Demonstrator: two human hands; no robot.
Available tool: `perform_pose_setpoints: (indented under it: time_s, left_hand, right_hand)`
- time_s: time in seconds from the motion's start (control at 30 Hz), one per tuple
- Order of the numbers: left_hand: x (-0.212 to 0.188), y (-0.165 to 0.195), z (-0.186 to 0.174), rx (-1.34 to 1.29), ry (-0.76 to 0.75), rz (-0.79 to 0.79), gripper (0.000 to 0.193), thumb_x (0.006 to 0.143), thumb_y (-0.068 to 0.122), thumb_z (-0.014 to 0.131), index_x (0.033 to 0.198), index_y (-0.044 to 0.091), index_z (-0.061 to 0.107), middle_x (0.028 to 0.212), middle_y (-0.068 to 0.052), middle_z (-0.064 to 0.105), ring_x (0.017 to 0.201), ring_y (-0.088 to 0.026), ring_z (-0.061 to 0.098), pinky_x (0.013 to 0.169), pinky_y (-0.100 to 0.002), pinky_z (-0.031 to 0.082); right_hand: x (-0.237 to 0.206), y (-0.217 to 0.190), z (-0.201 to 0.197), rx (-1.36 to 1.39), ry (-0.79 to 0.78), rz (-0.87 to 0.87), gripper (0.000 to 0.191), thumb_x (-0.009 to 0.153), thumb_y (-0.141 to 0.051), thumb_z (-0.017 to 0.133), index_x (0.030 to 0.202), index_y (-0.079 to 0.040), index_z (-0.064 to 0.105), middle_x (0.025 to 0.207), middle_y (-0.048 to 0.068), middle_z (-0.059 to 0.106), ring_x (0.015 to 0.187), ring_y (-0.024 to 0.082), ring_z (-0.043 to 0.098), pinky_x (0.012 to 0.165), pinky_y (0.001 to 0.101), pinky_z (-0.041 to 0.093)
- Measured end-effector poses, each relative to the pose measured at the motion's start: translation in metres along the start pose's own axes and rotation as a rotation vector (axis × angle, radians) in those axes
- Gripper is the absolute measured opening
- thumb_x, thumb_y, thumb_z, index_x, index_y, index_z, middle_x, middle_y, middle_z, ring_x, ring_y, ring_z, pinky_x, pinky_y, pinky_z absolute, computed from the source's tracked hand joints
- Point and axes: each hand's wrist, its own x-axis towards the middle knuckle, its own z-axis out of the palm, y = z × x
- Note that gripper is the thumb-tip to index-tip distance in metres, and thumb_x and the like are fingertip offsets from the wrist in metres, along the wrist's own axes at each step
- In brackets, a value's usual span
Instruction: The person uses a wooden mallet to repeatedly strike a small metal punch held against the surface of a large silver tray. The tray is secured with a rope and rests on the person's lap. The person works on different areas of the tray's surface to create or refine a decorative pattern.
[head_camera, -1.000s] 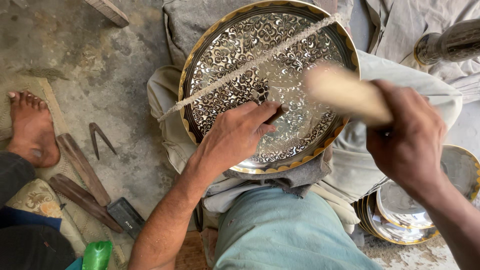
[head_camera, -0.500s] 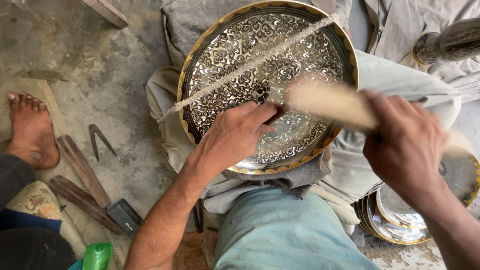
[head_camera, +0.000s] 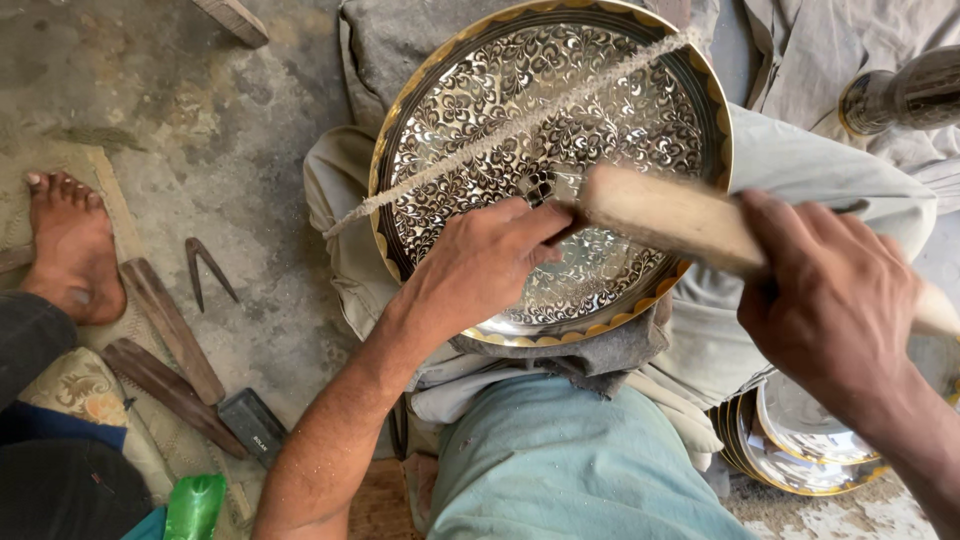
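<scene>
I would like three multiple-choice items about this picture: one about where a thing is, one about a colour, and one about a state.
1. Where does the engraved round tray rest?
A. on the person's lap
B. on the bare floor
C. on a shelf

2. What colour is the tray's scalloped rim?
A. red
B. gold
C. blue

3. How is the wooden mallet in the right hand?
A. lying on the floor
B. gripped and blurred, over the tray
C. broken in two

Answers:
1 A, cloth-covered legs lie under the tray.
2 B, the border shines gold around the silvery pattern.
3 B, the right hand closes round its handle, while the left hand pinches a small tool against the tray.
</scene>
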Motion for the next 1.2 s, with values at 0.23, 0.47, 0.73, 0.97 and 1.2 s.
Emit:
perform_pose_setpoints:
  time_s: [0.23, 0.47, 0.73, 0.97, 1.2]
  left_hand:
    - [-0.009, -0.001, 0.002, -0.013, 0.143, -0.002, 0.029, 0.098, 0.015, 0.072, 0.126, 0.015, 0.063, 0.084, -0.006, 0.068, 0.073, -0.019, 0.070, 0.060, -0.034, 0.057]
    - [-0.016, -0.003, 0.005, -0.110, 0.243, -0.083, 0.038, 0.096, 0.025, 0.075, 0.127, 0.008, 0.061, 0.093, -0.008, 0.073, 0.079, -0.019, 0.074, 0.061, -0.033, 0.058]
    - [-0.017, 0.000, 0.000, -0.084, 0.194, -0.065, 0.032, 0.096, 0.024, 0.076, 0.123, 0.011, 0.064, 0.095, -0.009, 0.074, 0.081, -0.021, 0.074, 0.065, -0.037, 0.060]
    - [-0.001, -0.004, -0.012, -0.118, 0.086, 0.017, 0.034, 0.095, 0.021, 0.074, 0.125, 0.009, 0.062, 0.094, -0.011, 0.072, 0.078, -0.024, 0.074, 0.066, -0.038, 0.060]
    - [0.000, -0.003, -0.012, -0.026, 0.037, 0.054, 0.036, 0.095, 0.017, 0.075, 0.128, 0.011, 0.060, 0.084, -0.008, 0.066, 0.069, -0.021, 0.068, 0.058, -0.038, 0.057]
  right_hand:
    - [0.003, -0.007, -0.007, -0.151, 0.090, -0.050, 0.052, 0.078, -0.009, 0.075, 0.129, -0.012, 0.067, 0.090, 0.008, 0.070, 0.075, 0.025, 0.066, 0.068, 0.0387, 0.049]
    - [0.023, -0.002, -0.036, 0.318, 0.045, 0.127, 0.042, 0.091, -0.019, 0.078, 0.126, -0.008, 0.055, 0.103, 0.007, 0.071, 0.083, 0.023, 0.070, 0.080, 0.0389, 0.055]
    - [0.012, -0.016, -0.037, 0.356, 0.129, 0.078, 0.037, 0.094, -0.015, 0.070, 0.130, -0.012, 0.060, 0.106, 0.006, 0.067, 0.091, 0.021, 0.069, 0.080, 0.0376, 0.054]
    - [0.004, -0.010, -0.023, -0.215, -0.001, 0.017, 0.044, 0.087, -0.013, 0.073, 0.130, -0.014, 0.066, 0.091, 0.009, 0.069, 0.073, 0.024, 0.066, 0.069, 0.0396, 0.051]
    - [-0.001, -0.012, -0.009, 0.675, 0.158, 0.249, 0.041, 0.087, -0.009, 0.072, 0.122, -0.003, 0.053, 0.097, 0.015, 0.067, 0.082, 0.029, 0.069, 0.074, 0.0412, 0.055]
